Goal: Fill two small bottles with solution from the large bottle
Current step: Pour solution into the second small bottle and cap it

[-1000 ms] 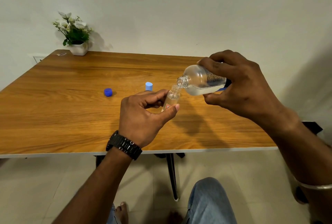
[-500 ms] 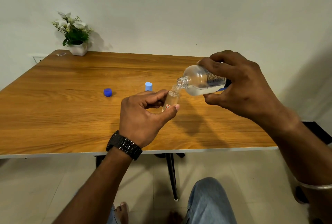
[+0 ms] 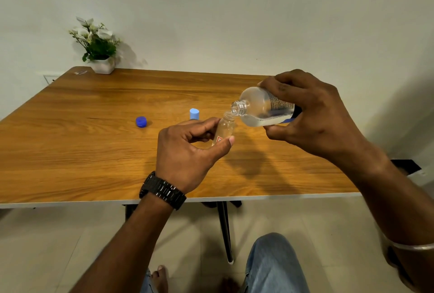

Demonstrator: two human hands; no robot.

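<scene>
My right hand point(image 3: 314, 114) grips the large clear bottle point(image 3: 260, 109), tipped almost level with its open neck pointing left and clear liquid pooled along its lower side. Its mouth sits just above the mouth of a small clear bottle point(image 3: 225, 128) with a red label. My left hand point(image 3: 187, 149) pinches that small bottle between thumb and fingers above the wooden table point(image 3: 94, 152). A light blue cap point(image 3: 194, 113) shows behind my left hand; whether a second small bottle stands under it is hidden. A dark blue cap point(image 3: 141, 121) lies to its left.
A white pot of flowers point(image 3: 98, 46) stands at the table's far left corner, with a small scrap point(image 3: 80, 72) beside it. A wall runs right behind the table. My knee in jeans point(image 3: 272, 262) and a table leg point(image 3: 225, 231) are below the near edge.
</scene>
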